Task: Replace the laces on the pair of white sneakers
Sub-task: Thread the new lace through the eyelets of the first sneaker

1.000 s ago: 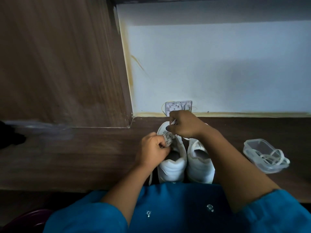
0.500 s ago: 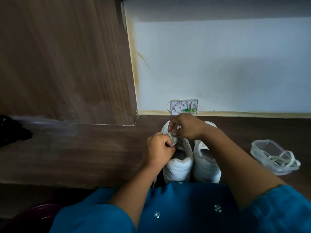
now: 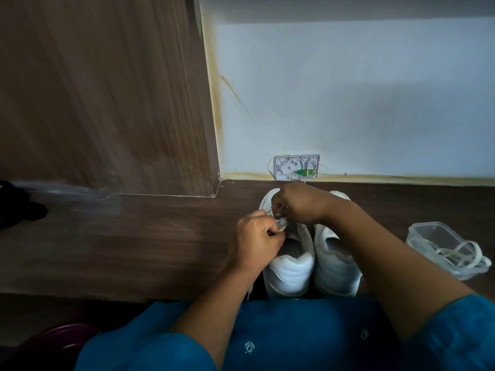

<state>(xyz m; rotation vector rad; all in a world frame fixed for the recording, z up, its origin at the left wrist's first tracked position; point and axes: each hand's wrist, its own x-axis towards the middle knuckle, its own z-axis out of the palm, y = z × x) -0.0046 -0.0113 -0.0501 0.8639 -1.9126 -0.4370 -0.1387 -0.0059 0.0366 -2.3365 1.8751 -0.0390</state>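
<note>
Atop one sneaker [image 3: 292,271], left hand [image 3: 254,242] and right hand [image 3: 297,204] seemingly pinch lace [image 3: 281,225].

The dark wood-grain counter [image 3: 134,250] carries a pair of white sneakers [image 3: 334,269], side by side and touching, heels at 6 o'clock. At their 3 o'clock, apart, sits a clear plastic container [image 3: 426,231] holding loose white laces [image 3: 455,257]. A dark object [image 3: 16,204] lies far off at 9 o'clock.

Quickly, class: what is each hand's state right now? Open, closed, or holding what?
Left hand: closed, pinching the lace of the white sneaker on the left.
Right hand: closed, pinching the same lace nearer the toe.
</note>
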